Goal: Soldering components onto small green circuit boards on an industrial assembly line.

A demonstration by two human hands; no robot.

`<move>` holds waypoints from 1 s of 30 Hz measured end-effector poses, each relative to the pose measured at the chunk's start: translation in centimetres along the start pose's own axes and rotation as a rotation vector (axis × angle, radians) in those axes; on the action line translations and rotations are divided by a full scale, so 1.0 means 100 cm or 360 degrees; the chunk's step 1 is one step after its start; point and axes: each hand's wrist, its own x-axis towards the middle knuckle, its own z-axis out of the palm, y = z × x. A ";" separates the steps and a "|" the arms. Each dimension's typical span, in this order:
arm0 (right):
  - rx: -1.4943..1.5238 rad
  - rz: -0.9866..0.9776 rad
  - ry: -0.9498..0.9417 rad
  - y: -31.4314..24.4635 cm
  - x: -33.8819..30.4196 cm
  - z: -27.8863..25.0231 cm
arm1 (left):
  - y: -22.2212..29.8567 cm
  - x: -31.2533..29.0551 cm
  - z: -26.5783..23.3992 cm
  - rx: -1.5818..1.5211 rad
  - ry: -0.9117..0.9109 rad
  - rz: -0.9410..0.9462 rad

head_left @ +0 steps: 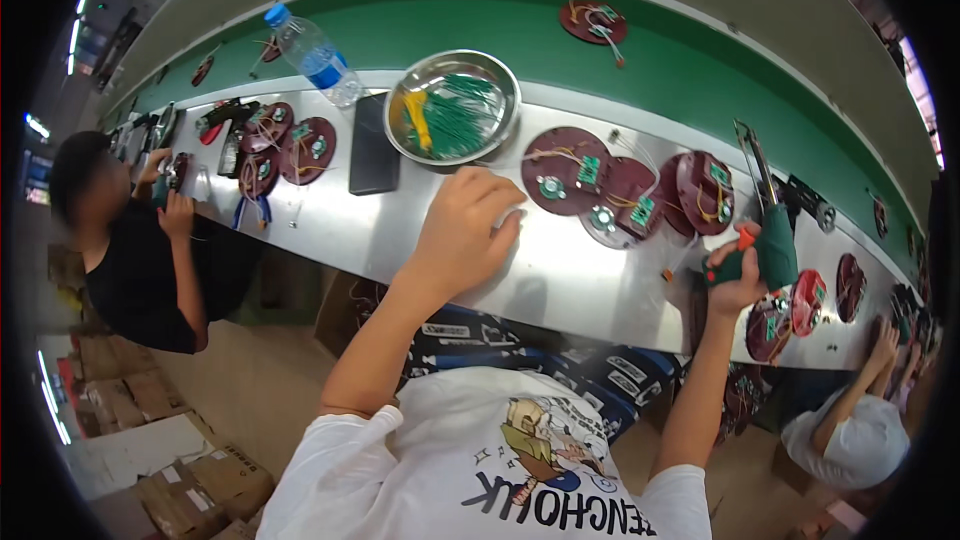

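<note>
My left hand rests on the metal table just below a round steel bowl. Its fingers are loosely bent, the thumb stands apart, and nothing shows in it. Green cable ties and a yellow bundle lie in the bowl. At the right, my right hand is wrapped round a dark green pistol-grip tool with an orange-red switch; its kind is unclear. Between my hands lie several dark red discs carrying green circuit boards and thin wires.
A black phone-like slab and a water bottle stand left of the bowl. More discs lie farther left, others at right. A green wall runs behind. Co-workers sit at left and right.
</note>
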 end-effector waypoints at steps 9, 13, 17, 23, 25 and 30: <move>0.0096 0.0110 -0.0011 -0.001 0.000 -0.003 | -0.114 0.058 -0.016 0.0566 -0.0101 -0.0153; 0.0031 0.0075 0.0028 -0.009 -0.002 0.004 | -0.128 0.067 -0.009 0.0523 -0.0229 -0.0036; 0.0050 0.0074 0.0016 -0.007 -0.002 -0.002 | -0.135 0.075 -0.005 0.0444 -0.0241 0.0073; 0.0088 0.0153 -0.0041 -0.016 -0.007 0.000 | -0.097 0.076 -0.011 0.0104 0.0368 0.0097; 0.0237 0.0235 -0.0079 -0.026 -0.016 0.008 | -0.070 0.069 -0.009 -0.0090 0.0291 -0.0008; 0.0111 0.0634 -0.0206 -0.052 -0.096 0.045 | -0.024 0.060 0.037 -0.0363 0.0109 -0.0059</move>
